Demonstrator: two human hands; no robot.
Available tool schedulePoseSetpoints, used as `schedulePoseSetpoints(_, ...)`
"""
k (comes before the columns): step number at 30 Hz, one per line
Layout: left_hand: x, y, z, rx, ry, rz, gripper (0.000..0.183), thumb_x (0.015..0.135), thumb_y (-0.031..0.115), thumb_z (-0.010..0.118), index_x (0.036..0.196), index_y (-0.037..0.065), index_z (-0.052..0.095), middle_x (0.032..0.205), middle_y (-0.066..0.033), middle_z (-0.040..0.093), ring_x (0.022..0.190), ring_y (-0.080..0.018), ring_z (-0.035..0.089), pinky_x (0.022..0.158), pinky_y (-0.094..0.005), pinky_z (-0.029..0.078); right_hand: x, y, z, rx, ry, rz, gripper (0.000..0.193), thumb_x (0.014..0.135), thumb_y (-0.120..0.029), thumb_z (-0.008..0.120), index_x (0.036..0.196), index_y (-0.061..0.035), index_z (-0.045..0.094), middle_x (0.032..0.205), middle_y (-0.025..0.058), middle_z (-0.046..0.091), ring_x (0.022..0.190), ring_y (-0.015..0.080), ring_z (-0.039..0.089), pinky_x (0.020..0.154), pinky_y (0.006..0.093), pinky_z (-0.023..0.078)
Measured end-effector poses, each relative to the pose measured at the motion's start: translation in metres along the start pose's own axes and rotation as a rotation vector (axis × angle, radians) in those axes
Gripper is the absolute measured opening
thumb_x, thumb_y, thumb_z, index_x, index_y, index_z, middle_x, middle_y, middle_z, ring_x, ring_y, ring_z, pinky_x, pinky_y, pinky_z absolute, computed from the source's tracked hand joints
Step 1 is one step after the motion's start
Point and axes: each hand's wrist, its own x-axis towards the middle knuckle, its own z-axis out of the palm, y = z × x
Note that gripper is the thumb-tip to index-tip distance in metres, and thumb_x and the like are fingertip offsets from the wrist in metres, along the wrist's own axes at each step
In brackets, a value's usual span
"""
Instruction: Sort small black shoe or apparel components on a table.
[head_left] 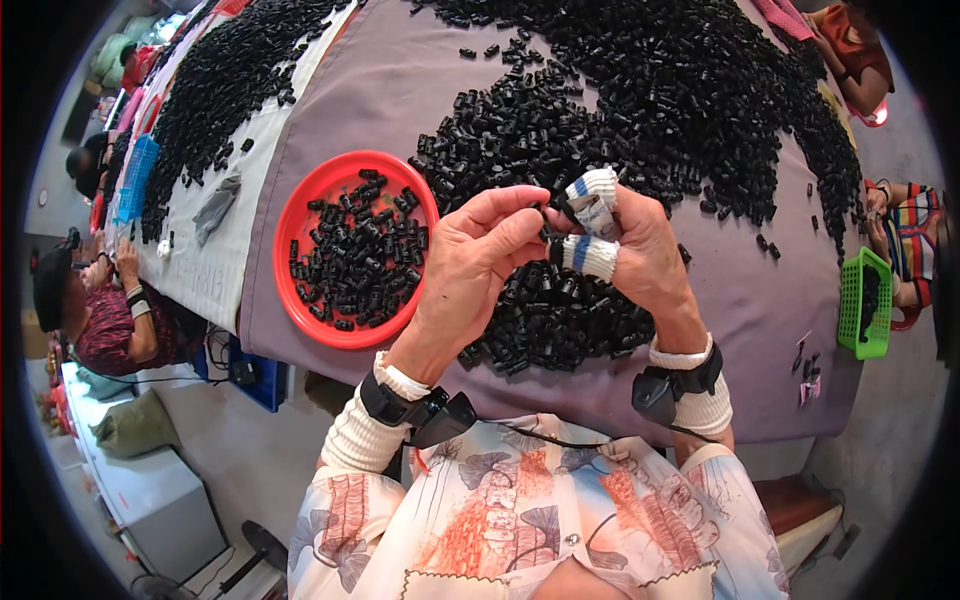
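Observation:
My left hand (465, 265) is closed in a pinch, thumb against forefinger, at a small black cylindrical plastic part (547, 228). Facing it, my right hand (648, 245) has its thumb and forefinger closed at the same spot. White knitted finger sleeves with blue stripes (590, 255) cover those two fingers, and their tips partly hide the part. Beneath both hands spreads a heap of similar black parts (560, 315) on the mauve tablecloth (350, 90). Left of my left hand sits a round red tray (290, 290) holding many loose black parts.
Larger heaps of black parts (680, 90) cover the table's far side. A green basket (865, 325) stands at the right edge. On the left, a person (115, 310) sits by a white-covered table (215, 265) with a blue basket (138, 178). Other people sit at the right.

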Motion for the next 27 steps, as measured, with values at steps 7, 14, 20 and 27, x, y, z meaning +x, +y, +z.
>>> schedulePoseSetpoints(7, -0.003, 0.0, -0.003, -0.122, -0.044, -0.004, 0.025, 0.086, 0.005, 0.056, 0.11, -0.001, 0.055, 0.097, -0.0077, 0.061, 0.085, -0.0116, 0.06, 0.074, -0.0246, 0.051, 0.0, -0.005, 0.007, -0.034, -0.007, -0.028, 0.024, 0.069, -0.008, 0.071, 0.088, -0.0005, 0.058, 0.073, 0.0016, 0.06, 0.065, 0.0062, 0.052, 0.059, 0.022, 0.045)
schedulePoseSetpoints(14, -0.009, 0.003, -0.019, -0.288, -0.09, -0.004, 0.027, 0.086, 0.005, 0.056, 0.112, -0.001, 0.054, 0.098, -0.0097, 0.061, 0.091, -0.0151, 0.059, 0.079, -0.0279, 0.05, 0.004, -0.008, 0.012, -0.093, -0.047, -0.01, 0.031, 0.067, -0.017, 0.075, 0.087, -0.0007, 0.057, 0.067, 0.0015, 0.057, 0.059, 0.0069, 0.048, 0.053, 0.0236, 0.042)
schedulePoseSetpoints(20, -0.009, 0.0, -0.015, -0.355, -0.148, 0.003, 0.026, 0.086, 0.005, 0.055, 0.111, 0.0, 0.054, 0.097, -0.01, 0.061, 0.09, -0.0154, 0.059, 0.08, -0.0293, 0.05, 0.003, -0.008, 0.007, -0.169, -0.175, 0.015, 0.032, 0.067, -0.023, 0.075, 0.083, -0.0011, 0.058, 0.064, 0.0018, 0.055, 0.056, 0.0079, 0.048, 0.051, 0.0247, 0.041)
schedulePoseSetpoints(27, -0.008, 0.001, -0.006, -0.327, -0.176, 0.019, 0.025, 0.086, 0.004, 0.056, 0.11, -0.001, 0.055, 0.1, -0.0111, 0.061, 0.089, -0.0161, 0.06, 0.079, -0.0304, 0.05, 0.004, -0.012, 0.003, -0.178, -0.205, 0.064, 0.034, 0.065, -0.027, 0.073, 0.08, -0.0011, 0.058, 0.06, 0.0022, 0.052, 0.054, 0.0102, 0.047, 0.05, 0.0272, 0.04)
